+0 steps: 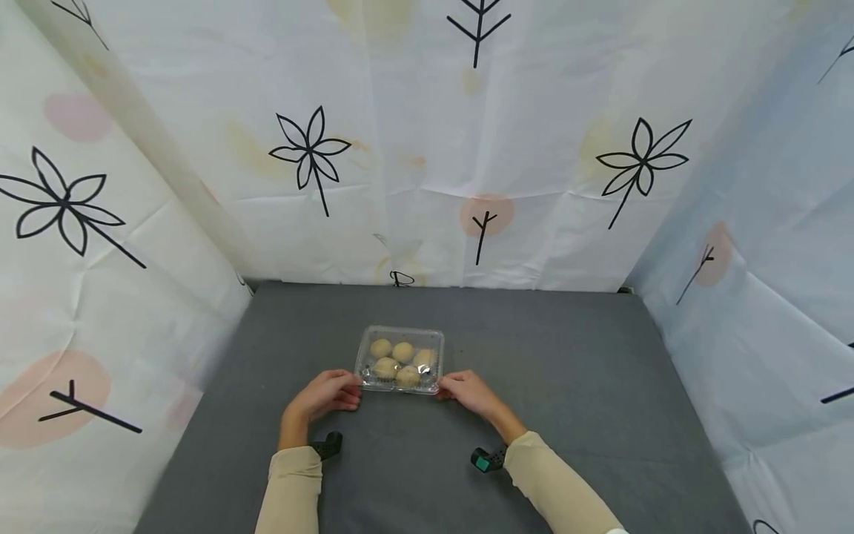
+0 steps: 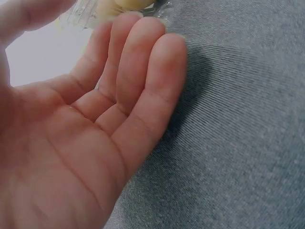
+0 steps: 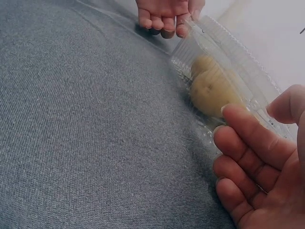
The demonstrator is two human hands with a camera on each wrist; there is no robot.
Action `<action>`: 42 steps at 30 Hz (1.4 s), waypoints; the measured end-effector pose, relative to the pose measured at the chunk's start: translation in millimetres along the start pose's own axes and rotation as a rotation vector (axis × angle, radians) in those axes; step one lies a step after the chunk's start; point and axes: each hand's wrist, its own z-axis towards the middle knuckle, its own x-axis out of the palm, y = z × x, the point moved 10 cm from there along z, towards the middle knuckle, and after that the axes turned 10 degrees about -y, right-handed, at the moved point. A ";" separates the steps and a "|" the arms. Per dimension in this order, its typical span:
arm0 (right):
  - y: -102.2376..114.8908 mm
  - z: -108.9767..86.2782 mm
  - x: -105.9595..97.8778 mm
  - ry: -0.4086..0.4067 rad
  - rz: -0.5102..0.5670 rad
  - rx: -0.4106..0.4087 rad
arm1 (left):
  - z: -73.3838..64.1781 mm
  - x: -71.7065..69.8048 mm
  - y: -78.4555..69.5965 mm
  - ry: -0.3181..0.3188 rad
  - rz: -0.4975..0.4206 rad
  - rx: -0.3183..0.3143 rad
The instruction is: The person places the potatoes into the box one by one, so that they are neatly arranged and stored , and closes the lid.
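A clear plastic food box (image 1: 363, 354) with its lid down lies on the grey table. Inside it are several round, pale yellow pieces that look like small potatoes (image 1: 403, 351). My left hand (image 1: 331, 391) pinches the near left corner of the box between thumb and forefinger, its other fingers loosely bent. At the near right corner my right hand (image 1: 469, 393) holds the rim the same way. Up close in the right wrist view, thumb and forefinger lie on either side of the box's edge (image 3: 240, 50). In the left wrist view my fingers mostly hide the box.
A grey cloth covers the table (image 1: 567, 386) all around the box. White curtains (image 1: 427, 148) printed with plants enclose the back and both sides. A dark wrist device (image 1: 489, 460) sits on the right wrist, another (image 1: 327, 446) on the left.
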 end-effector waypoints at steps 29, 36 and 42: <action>0.2 0.3 1.9 -0.089 0.002 -0.057 | 6.2 1.8 1.7 0.055 -0.042 0.053; 3.4 0.4 3.0 -0.075 -0.036 -0.084 | 7.0 -0.4 2.9 0.066 -0.007 0.040; 5.6 1.6 1.9 -0.051 -0.052 -0.100 | 4.2 0.8 0.5 0.073 0.038 0.026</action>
